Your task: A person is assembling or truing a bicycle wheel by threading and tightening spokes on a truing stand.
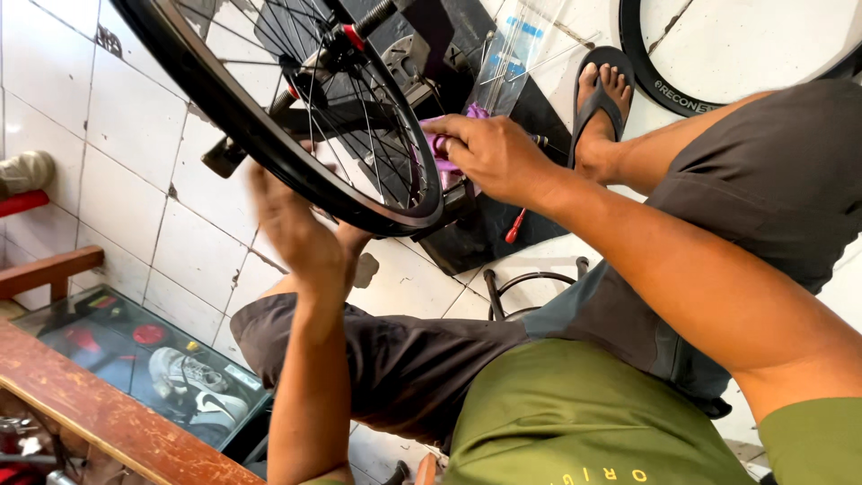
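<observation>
The left hand (292,224), fingers spread and blurred, rests flat against the black rim of a spoked bicycle wheel (269,135) held up over the person's knees. The right hand (489,157) is closed, pinching a purple cloth (444,148) at the wheel's far edge. Beneath lies a floor of white tiles (126,117), cracked in places, with a black mat (489,224) and a red-handled tool (514,226) on it. A second black rim (664,85) lies beyond a sandalled foot (600,99). A wooden bench (99,409) and glass case (153,359) stand at the lower left.
</observation>
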